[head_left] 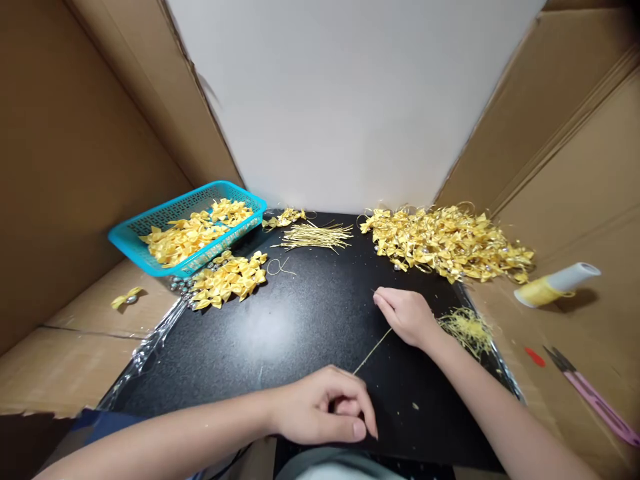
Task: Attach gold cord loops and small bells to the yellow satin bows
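Note:
A thin yellow cord (373, 351) runs straight between my two hands, low over the black tabletop. My right hand (406, 315) is closed with thumb and fingers pinched together; the cord comes out at its underside, and a small dark tip shows past the fingers. Nearer the front edge, my left hand (327, 407) has its fingers curled in, and the cord's other end disappears behind its knuckles. Ahead of both hands lies a bundle of cut yellow cords (317, 235). To the right of my right hand is a tangle of fine yellow cord scraps (465, 330).
A turquoise basket (145, 269) holds yellow bows, with more bows (230, 280) before it. At the back right is a big heap of bows with cords (450, 243). A cord spool (540, 291), a red piece (535, 357) and pink-handled scissors (595, 397) lie right. Cardboard walls both sides.

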The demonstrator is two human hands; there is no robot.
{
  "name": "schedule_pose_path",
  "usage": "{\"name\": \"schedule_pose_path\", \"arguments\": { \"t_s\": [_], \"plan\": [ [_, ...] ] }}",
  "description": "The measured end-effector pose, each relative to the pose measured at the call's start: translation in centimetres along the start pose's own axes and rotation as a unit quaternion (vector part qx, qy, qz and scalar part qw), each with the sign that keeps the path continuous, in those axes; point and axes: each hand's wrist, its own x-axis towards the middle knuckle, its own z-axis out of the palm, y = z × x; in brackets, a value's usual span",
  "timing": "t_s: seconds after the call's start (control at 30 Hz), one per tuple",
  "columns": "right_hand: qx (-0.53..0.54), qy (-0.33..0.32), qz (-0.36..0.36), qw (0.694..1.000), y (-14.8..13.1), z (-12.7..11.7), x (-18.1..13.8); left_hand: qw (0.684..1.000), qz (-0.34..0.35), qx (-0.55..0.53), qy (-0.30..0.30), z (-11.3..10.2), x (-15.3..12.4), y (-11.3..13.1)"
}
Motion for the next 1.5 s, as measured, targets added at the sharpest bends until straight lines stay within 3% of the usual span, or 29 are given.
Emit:
{"name": "schedule_pose_path", "arguments": {
  "t_s": [0.07,0.1,0.17,0.23,0.3,0.43,0.6,0.73,0.8,0.83,0.9,0.97,1.07,1.17,1.33,1.5],
  "plan": [
    [0.019,-0.006,-0.011,1.0,0.2,0.5,-0.2,0.976,0.043,0.2,0.079,-2.8,-0.8,0.7],
    [0.026,-0.006,-0.017,0.999,0.2,0.7,-0.3,0.941,0.028,0.312,0.129,-4.6,-1.5,0.8],
    [0.035,-0.001,-0.038,0.999,0.1,0.7,-0.4,0.824,-0.072,0.494,0.267,-8.5,-3.1,0.7],
    [0.048,0.013,-0.067,0.996,-0.1,0.5,-0.7,0.701,-0.191,0.589,0.353,-11.9,-5.0,0.1],
    [0.073,0.04,-0.096,0.992,-0.3,0.3,-0.9,0.632,-0.267,0.64,0.348,-14.0,-6.5,-0.7],
    [0.129,0.077,-0.126,0.981,-0.6,0.3,-1.3,0.599,-0.303,0.679,0.298,-14.7,-7.5,-1.8],
    [0.18,0.09,-0.094,0.975,-0.9,0.7,-1.7,0.607,-0.286,0.674,0.309,-14.8,-7.4,-2.0],
    [0.206,0.075,-0.025,0.975,-1.4,0.6,-1.6,0.649,-0.204,0.591,0.434,-15.0,-6.4,-0.8],
    [0.227,0.054,-0.005,0.972,-1.7,0.5,-1.4,0.711,-0.162,0.465,0.502,-14.0,-4.7,0.0],
    [0.24,0.043,0.001,0.97,-1.9,0.6,-1.2,0.758,-0.154,0.369,0.515,-13.2,-3.5,0.2],
    [0.259,0.024,0.015,0.965,-1.9,0.7,-1.0,0.851,-0.15,0.143,0.483,-11.2,-0.7,0.3],
    [0.263,0.012,0.033,0.964,-1.8,0.8,-0.9,0.892,-0.126,-0.044,0.432,-9.0,2.3,-0.1],
    [0.242,0.01,0.041,0.969,-1.3,0.9,-0.9,0.897,-0.098,-0.215,0.374,-6.5,5.9,-1.2],
    [0.201,0.023,0.03,0.979,-0.6,1.0,-1.0,0.885,-0.079,-0.296,0.35,-5.3,7.6,-2.4],
    [0.173,0.041,-0.02,0.984,-0.1,1.6,-1.0,0.863,-0.081,-0.361,0.344,-5.0,7.7,-3.7],
    [0.171,0.056,-0.05,0.982,-0.3,2.0,-1.0,0.832,-0.102,-0.445,0.316,-4.8,7.5,-3.6]
  ]
}}
